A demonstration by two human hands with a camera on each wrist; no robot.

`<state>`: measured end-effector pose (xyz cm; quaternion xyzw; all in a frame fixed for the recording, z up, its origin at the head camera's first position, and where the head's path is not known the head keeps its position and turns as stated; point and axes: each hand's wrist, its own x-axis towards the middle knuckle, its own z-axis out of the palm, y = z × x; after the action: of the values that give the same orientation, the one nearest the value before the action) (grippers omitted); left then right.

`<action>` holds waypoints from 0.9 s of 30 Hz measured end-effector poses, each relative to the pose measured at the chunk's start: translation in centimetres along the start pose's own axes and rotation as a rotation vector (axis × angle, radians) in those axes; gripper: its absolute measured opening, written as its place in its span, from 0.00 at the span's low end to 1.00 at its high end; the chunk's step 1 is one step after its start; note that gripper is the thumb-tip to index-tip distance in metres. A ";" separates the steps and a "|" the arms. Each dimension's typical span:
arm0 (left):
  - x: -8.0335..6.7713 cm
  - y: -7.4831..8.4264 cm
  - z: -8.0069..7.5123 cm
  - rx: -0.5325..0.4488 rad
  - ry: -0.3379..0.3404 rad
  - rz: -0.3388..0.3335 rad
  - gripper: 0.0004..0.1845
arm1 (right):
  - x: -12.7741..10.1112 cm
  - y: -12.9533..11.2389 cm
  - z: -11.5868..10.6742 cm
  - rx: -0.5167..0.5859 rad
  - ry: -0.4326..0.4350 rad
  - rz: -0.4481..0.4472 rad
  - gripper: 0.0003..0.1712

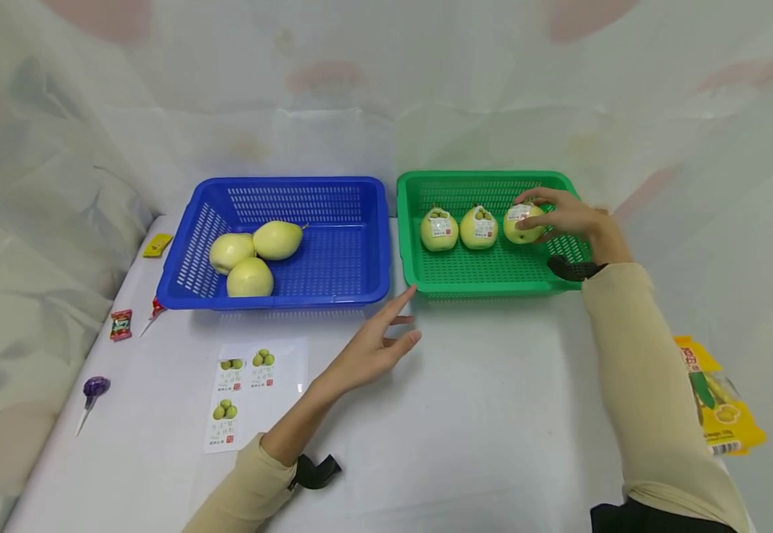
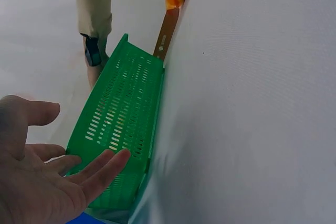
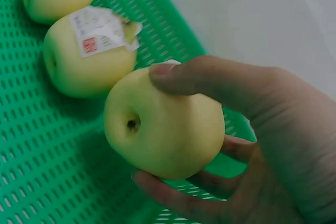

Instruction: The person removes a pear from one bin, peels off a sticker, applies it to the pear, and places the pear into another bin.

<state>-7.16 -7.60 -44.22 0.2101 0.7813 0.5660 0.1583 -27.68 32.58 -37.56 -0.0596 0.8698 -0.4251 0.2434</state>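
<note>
My right hand grips a pale yellow-green pear at the right end of the green basket. Thumb and fingers lie around the fruit, and a white label shows on it in the head view. Beside it in a row sit two more labelled pears, each label printed with green fruit and a red seal. Holding nothing, my left hand has its fingers extended near the green basket's front left corner. Whether its fingertips touch the basket, I cannot tell. The blue basket on the left holds three unlabelled pears.
A sheet of pear stickers lies before the blue basket. Along the left edge are a purple lollipop, a red wrapped candy, a red lollipop and a yellow packet. A yellow snack bag lies at the right edge.
</note>
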 end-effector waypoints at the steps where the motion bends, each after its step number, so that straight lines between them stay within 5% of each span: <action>1: 0.0 0.0 0.0 -0.001 0.000 0.000 0.41 | 0.4 0.3 0.1 -0.005 -0.009 0.008 0.36; 16: -1.1 -0.3 -0.2 0.022 0.008 -0.024 0.41 | 1.5 1.1 0.7 -0.134 -0.019 -0.011 0.43; 22: -4.1 -0.9 -1.5 0.059 0.076 -0.023 0.40 | 0.1 -2.9 -0.1 -0.127 0.026 -0.024 0.44; 27: -7.4 -1.5 -3.1 0.043 0.208 0.002 0.40 | -0.1 -8.4 1.9 -0.196 0.077 -0.253 0.38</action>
<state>-2.51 -14.23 -44.60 0.1541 0.8053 0.5681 0.0712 -27.54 25.95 -32.03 -0.1756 0.9013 -0.3676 0.1473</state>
